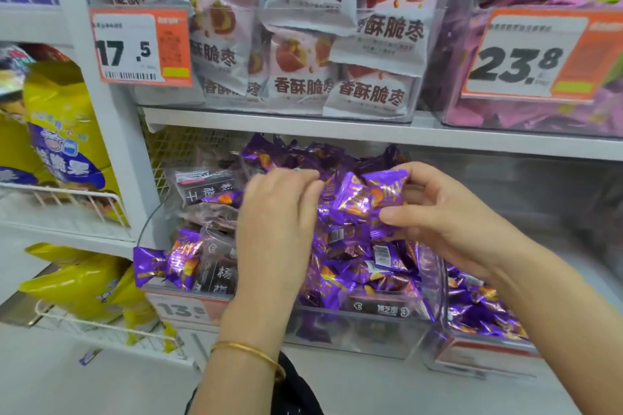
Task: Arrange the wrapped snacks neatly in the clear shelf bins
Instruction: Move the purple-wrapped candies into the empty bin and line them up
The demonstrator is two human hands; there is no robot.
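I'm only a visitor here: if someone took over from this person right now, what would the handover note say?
Right hand: pinches shiny purple foil-wrapped snacks above the clear plastic shelf bin.
Left hand: fingers bent down into the pile; whether it grips anything is hidden.
Done: most purple snacks lie in the bin, loosely heaped.
Left: dark grey wrapped packets are mixed in at the left, and two overhanging purple snacks sit on the front left rim; these probably need sorting and straightening.
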